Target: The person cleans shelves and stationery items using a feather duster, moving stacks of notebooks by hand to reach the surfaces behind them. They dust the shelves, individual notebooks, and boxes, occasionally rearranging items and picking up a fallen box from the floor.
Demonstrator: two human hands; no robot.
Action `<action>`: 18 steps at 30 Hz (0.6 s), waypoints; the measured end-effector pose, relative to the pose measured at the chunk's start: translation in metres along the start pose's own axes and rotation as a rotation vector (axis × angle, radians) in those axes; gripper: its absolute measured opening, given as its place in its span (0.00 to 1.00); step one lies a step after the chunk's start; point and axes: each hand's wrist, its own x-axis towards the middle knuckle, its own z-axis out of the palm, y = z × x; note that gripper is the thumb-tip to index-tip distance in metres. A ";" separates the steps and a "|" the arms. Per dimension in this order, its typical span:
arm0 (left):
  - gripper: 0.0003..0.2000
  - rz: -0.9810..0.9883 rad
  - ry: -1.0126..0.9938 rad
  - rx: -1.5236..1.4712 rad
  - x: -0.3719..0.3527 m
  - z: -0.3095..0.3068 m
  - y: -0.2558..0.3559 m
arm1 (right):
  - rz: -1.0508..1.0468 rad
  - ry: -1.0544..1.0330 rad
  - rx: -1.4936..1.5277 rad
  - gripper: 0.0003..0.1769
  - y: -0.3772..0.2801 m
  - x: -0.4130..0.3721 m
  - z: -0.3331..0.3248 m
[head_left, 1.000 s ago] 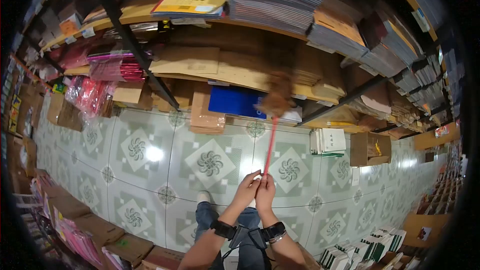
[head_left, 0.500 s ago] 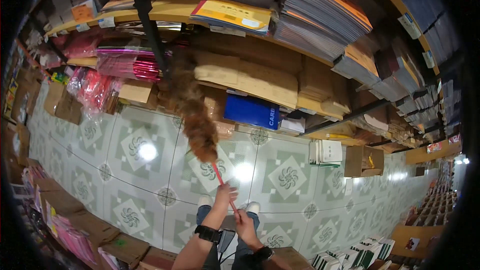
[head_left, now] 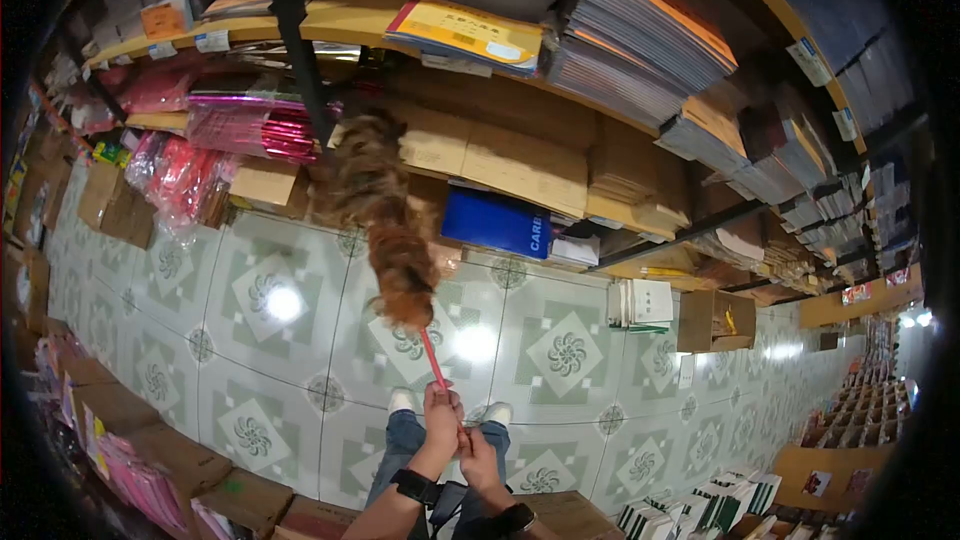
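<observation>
A feather duster (head_left: 400, 258) with fluffy brown feathers and a thin red handle stretches out in front of me. My left hand (head_left: 443, 412) grips the handle on the side nearer the feathers. Just behind it, my right hand (head_left: 478, 452) closes round the handle's rear part, and the two hands nearly touch. The duster's far feathers reach up to the shelf's lower boards, beside a dark upright post (head_left: 300, 60). Stacked brown cardboard (head_left: 525, 165) lies right of the feathers, with a blue box (head_left: 497, 222) beneath.
Booklets in a yellow stack (head_left: 465, 30) lie on the upper shelf. Pink foil packs (head_left: 240, 125) are at left. On the tiled floor (head_left: 560, 350) stand white books (head_left: 640, 304) and an open carton (head_left: 715, 320). More cartons (head_left: 165, 450) line the aisle's near side.
My hands have come closer together on the handle. The duster's feathers have shifted and bunched at the shelf's edge, and the view has moved slightly.
</observation>
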 end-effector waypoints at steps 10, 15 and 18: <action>0.13 -0.275 -0.555 0.605 0.030 0.050 -0.014 | 0.174 0.314 0.359 0.12 0.018 0.013 -0.016; 0.19 0.263 -0.414 1.409 0.067 0.060 0.016 | -0.087 0.406 0.157 0.11 0.047 0.017 -0.082; 0.24 0.530 -0.158 1.380 0.114 0.102 0.029 | -0.102 0.495 0.025 0.11 0.016 0.039 -0.115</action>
